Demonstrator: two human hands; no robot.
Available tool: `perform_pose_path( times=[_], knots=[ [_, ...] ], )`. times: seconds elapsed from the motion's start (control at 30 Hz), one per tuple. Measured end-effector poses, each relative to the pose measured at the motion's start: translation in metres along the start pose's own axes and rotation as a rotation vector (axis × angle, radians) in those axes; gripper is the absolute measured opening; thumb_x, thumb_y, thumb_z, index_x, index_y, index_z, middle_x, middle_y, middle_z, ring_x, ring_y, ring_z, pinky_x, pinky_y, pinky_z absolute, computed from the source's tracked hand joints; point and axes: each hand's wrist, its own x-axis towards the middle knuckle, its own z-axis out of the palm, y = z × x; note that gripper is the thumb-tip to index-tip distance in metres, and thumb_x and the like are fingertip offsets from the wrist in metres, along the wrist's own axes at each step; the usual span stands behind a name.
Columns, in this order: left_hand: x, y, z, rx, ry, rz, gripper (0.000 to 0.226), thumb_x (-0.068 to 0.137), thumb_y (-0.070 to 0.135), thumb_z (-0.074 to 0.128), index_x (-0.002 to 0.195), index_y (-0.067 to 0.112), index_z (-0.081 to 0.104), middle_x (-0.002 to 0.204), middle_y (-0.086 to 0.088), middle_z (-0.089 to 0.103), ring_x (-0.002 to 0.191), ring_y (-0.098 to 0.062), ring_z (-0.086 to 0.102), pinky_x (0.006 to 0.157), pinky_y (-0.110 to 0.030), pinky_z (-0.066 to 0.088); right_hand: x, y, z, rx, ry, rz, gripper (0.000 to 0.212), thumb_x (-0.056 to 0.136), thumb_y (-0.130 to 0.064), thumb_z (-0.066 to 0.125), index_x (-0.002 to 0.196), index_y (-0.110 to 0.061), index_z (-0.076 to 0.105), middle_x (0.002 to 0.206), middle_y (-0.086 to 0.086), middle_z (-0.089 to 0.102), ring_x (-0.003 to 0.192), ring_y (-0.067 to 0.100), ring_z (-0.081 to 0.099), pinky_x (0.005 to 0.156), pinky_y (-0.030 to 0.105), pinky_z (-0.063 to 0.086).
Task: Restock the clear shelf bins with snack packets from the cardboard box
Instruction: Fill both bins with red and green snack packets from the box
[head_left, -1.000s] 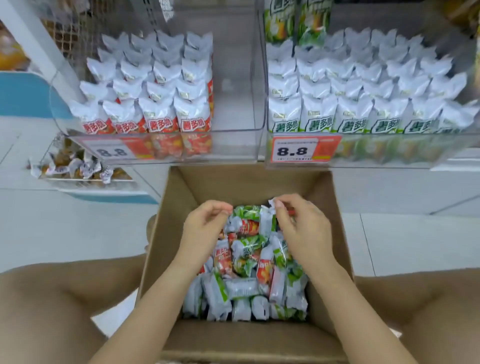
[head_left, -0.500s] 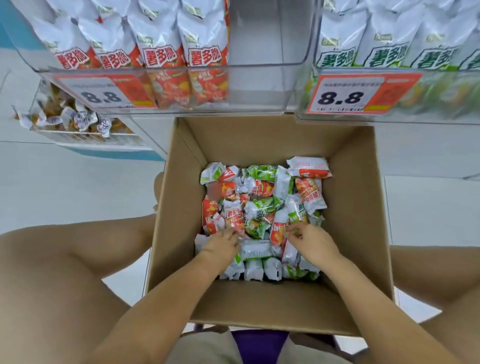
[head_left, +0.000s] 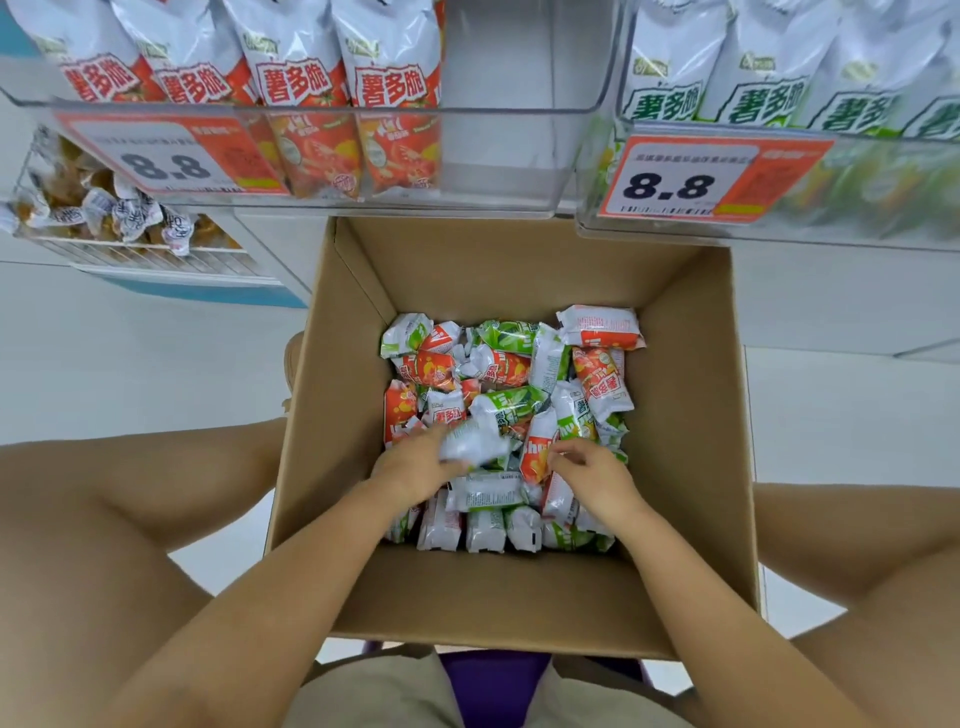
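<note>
My left hand (head_left: 415, 470) is curled around a blurred white-and-green packet (head_left: 472, 441), lifted slightly above the heap; the blur hides exactly how the fingers sit on it. My right hand (head_left: 592, 480) pinches the edge of an orange packet (head_left: 535, 452) that stands on end between the two hands. Both hands work low in the near half of the cardboard box (head_left: 691, 415), among a loose jumble of red and green snack packets (head_left: 509, 374) that covers the box floor.

Above the far wall of the box hang the two clear shelf bins. The left bin (head_left: 519, 156) holds upright red packets and has an open gap at its right side; the right bin (head_left: 597, 218) is filled with green ones across its visible front. Each carries an 8.8 price tag (head_left: 171, 161).

I judge the main risk is sorting: with colours mixed, a green packet could land among the red. The slick wrappers could also slip from a light pinch, and lifting both hands together may drag neighbouring packets over the box edge
</note>
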Motion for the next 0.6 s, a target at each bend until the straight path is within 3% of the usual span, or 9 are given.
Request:
perform_pose_path(
  times=[0.1,0.13,0.2,0.3,0.47,0.6],
  knots=[
    [-0.009,0.016,-0.019,-1.038,-0.176,-0.263,0.063,0.091,0.048,0.057,0.146,0.022,0.037,0.149,-0.008,0.04,0.128,-0.031,0.048,0.091,-0.039,0.053,-0.001,-0.012,0.005,0.281,-0.049,0.037,0.03,0.096,-0.028,0.055,0.124,-0.016,0.058,0.131,0.005,0.056,0.114,0.017,0.053,0.094,0.028,0.042],
    [-0.016,0.021,-0.022,-1.285,-0.263,-0.287,0.06,0.092,0.048,0.056,0.144,0.022,0.04,0.147,-0.009,0.044,0.126,-0.032,0.05,0.087,-0.04,0.056,-0.003,-0.016,0.007,0.365,-0.084,0.062,0.031,0.097,-0.03,0.054,0.125,-0.017,0.057,0.134,0.005,0.054,0.119,0.018,0.052,0.098,0.03,0.042],
    [-0.029,0.031,-0.024,-1.504,-0.353,-0.28,0.047,0.095,0.045,0.051,0.132,0.016,0.054,0.126,-0.012,0.062,0.107,-0.029,0.063,0.08,-0.04,0.057,-0.007,-0.022,0.008,0.469,-0.144,0.092,0.043,0.097,-0.041,0.051,0.131,-0.015,0.053,0.137,0.004,0.053,0.126,0.02,0.049,0.1,0.031,0.043],
    [-0.042,0.045,-0.019,-1.527,-0.408,-0.273,0.04,0.098,0.044,0.045,0.112,0.011,0.063,0.099,-0.012,0.071,0.081,-0.023,0.069,0.073,-0.037,0.056,-0.012,-0.023,0.009,0.584,-0.18,0.082,0.056,0.093,-0.051,0.05,0.136,-0.015,0.052,0.135,0.003,0.056,0.124,0.018,0.052,0.105,0.035,0.042],
    [-0.043,0.062,-0.014,-1.408,-0.472,-0.274,0.045,0.093,0.052,0.048,0.109,0.013,0.064,0.087,-0.007,0.069,0.066,-0.018,0.066,0.06,-0.029,0.055,-0.015,-0.019,-0.001,0.783,-0.222,0.011,0.063,0.078,-0.05,0.065,0.132,-0.021,0.053,0.125,0.0,0.065,0.12,0.017,0.056,0.107,0.038,0.039],
    [-0.037,0.061,-0.013,-1.246,-0.488,-0.263,0.048,0.093,0.052,0.05,0.12,0.014,0.062,0.108,-0.011,0.07,0.093,-0.025,0.068,0.09,-0.04,0.052,-0.008,-0.017,-0.014,0.829,-0.236,-0.011,0.06,0.077,-0.031,0.074,0.132,-0.023,0.051,0.118,0.0,0.068,0.111,0.018,0.063,0.097,0.032,0.046]
  ],
)
